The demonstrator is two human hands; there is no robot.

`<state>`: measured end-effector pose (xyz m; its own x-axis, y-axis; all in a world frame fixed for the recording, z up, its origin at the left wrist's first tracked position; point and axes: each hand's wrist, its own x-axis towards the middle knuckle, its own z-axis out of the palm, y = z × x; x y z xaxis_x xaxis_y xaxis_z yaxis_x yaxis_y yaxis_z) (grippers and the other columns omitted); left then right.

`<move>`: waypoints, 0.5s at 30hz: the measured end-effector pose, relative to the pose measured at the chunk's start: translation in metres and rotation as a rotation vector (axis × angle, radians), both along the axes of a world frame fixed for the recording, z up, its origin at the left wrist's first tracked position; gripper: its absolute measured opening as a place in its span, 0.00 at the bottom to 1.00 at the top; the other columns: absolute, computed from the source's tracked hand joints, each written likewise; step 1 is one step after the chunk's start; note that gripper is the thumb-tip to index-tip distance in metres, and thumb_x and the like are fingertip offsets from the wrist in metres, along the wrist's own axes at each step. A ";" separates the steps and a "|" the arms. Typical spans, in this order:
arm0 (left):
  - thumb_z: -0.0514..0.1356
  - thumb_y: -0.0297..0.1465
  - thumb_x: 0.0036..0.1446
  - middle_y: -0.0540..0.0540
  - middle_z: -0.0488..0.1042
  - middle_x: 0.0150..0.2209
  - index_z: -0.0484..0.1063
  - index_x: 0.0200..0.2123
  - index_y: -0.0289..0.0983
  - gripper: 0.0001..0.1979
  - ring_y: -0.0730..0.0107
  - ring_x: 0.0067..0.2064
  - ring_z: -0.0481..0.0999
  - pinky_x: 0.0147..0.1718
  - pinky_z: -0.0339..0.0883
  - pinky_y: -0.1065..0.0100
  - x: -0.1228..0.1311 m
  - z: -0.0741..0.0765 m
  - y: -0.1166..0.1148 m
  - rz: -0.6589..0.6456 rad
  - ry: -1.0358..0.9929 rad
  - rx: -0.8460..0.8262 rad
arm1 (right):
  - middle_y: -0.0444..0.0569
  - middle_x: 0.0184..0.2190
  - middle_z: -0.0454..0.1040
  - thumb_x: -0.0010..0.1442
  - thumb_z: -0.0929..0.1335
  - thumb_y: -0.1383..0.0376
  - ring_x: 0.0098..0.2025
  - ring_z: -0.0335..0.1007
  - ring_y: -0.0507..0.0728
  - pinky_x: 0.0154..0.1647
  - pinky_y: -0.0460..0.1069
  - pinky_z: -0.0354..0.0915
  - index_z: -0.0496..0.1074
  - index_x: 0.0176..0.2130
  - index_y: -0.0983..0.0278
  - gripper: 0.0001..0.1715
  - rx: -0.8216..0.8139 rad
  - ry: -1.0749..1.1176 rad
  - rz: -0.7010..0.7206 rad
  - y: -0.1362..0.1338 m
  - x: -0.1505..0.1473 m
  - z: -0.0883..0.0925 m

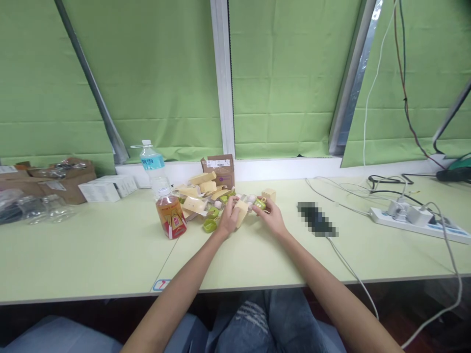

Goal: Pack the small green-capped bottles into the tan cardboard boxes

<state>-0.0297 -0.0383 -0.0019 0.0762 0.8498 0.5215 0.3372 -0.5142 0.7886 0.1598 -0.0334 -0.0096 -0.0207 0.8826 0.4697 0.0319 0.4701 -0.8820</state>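
While both forearms reach in over the table (279, 264), the left hand (229, 218) grips a cream card (241, 213) and the right hand (271, 215) pinches a green piece (261, 203) between thumb and fingers, both things just above the tabletop at the center of the clock. Between them is a whitish bit, too small to make out. Just past the right hand, at one o'clock, stands a small cream box (269, 194). A heap (207, 187) of cream and green pieces lies at ten, with a cardboard box (225, 174) at eleven, a green cup (209, 225) near the left hand at nine, and a tea bottle (171, 216) farther out at nine. A blurred-out dark object (317, 219) lies at three, a power strip (386, 218) beyond it.
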 end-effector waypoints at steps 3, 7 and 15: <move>0.51 0.35 0.66 0.46 0.75 0.39 0.62 0.53 0.40 0.13 0.64 0.37 0.73 0.40 0.66 0.61 0.000 0.000 -0.002 -0.039 0.030 0.056 | 0.53 0.49 0.79 0.50 0.77 0.50 0.48 0.76 0.62 0.45 0.55 0.74 0.72 0.53 0.61 0.35 -0.012 0.104 0.049 -0.007 -0.004 0.006; 0.51 0.37 0.67 0.44 0.75 0.45 0.63 0.54 0.40 0.14 0.60 0.45 0.75 0.48 0.67 0.59 0.001 0.002 -0.006 -0.067 0.048 0.119 | 0.53 0.49 0.78 0.49 0.78 0.52 0.50 0.76 0.63 0.46 0.54 0.74 0.73 0.52 0.60 0.34 0.008 0.133 0.050 -0.011 -0.004 0.010; 0.50 0.32 0.65 0.43 0.74 0.40 0.63 0.51 0.38 0.12 0.60 0.40 0.74 0.44 0.69 0.55 0.007 0.005 -0.009 -0.061 0.013 0.085 | 0.53 0.52 0.76 0.54 0.75 0.56 0.50 0.74 0.62 0.41 0.53 0.73 0.73 0.52 0.59 0.27 0.217 -0.112 -0.067 -0.016 0.003 0.014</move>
